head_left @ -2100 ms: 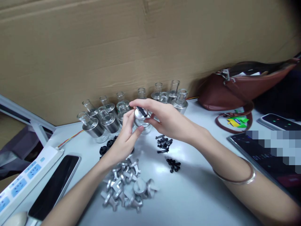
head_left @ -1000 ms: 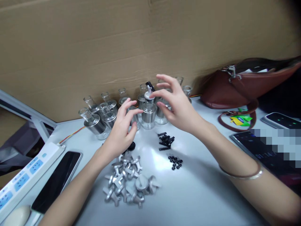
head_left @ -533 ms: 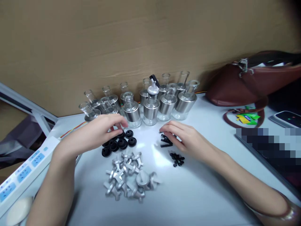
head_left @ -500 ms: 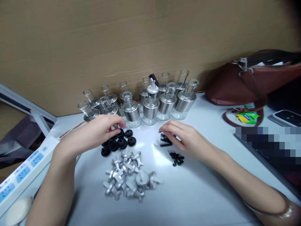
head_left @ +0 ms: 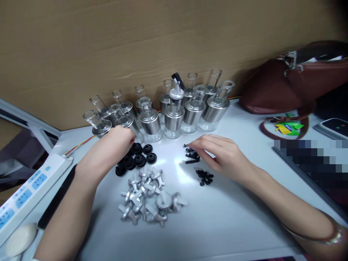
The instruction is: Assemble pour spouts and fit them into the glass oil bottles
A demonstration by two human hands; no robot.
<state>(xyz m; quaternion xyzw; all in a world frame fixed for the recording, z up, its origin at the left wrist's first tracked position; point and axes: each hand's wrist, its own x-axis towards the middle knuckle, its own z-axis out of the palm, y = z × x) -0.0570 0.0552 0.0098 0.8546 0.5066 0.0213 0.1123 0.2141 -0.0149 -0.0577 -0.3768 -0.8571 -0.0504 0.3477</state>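
My left hand (head_left: 119, 142) is closed, its fingers curled under and mostly hidden, beside the black ribbed stoppers (head_left: 140, 160). What it holds, if anything, cannot be made out. My right hand (head_left: 214, 150) has thumb and fingertips pinched together over a small pile of black narrow pieces (head_left: 192, 156); a small dark bit shows at the fingertips. Tiny black caps (head_left: 204, 177) lie just below that hand. Silvery pourer tops (head_left: 144, 195) are heaped nearer me. Behind stand glass bottles with metal bands (head_left: 150, 125), one of them topped by a silver and black pourer (head_left: 176, 90).
A white power strip (head_left: 27, 197), a dark flat object (head_left: 58, 197) and a cream oval object (head_left: 21, 239) lie at left. At right are a brown bag (head_left: 268, 87), a green-yellow packet (head_left: 289, 128) and a grey device (head_left: 333, 128). Cardboard (head_left: 122, 43) stands behind.
My left hand has shifted slightly left and its fingers have curled inward out of sight. My right fingertips have closed at the upper end of the black pieces. The view has shifted slightly.
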